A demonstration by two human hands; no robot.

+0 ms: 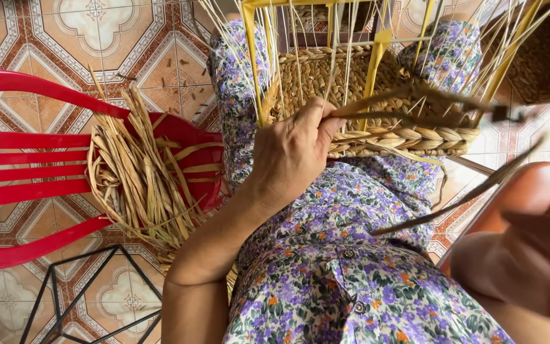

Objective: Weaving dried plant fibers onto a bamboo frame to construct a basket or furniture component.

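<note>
left hand (291, 153) pinching strand (408, 105), lying crosswise | right hand (536, 261) blurred, grip unclear

To the left of the left hand (291, 153), a red plastic chair (27, 159) on the patterned tiled floor (128, 44) carries a loose bundle of dried straw strands (141, 175), while the half-woven basket (377, 95) under that hand rests on the person's floral-clad lap (351, 210).

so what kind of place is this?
Probably a home or small craft workspace used for basket weaving: patterned tiled floor, a red plastic chair piled with dried reed strips, and a half-woven basket on the person's lap, steadied by the left hand.
</note>
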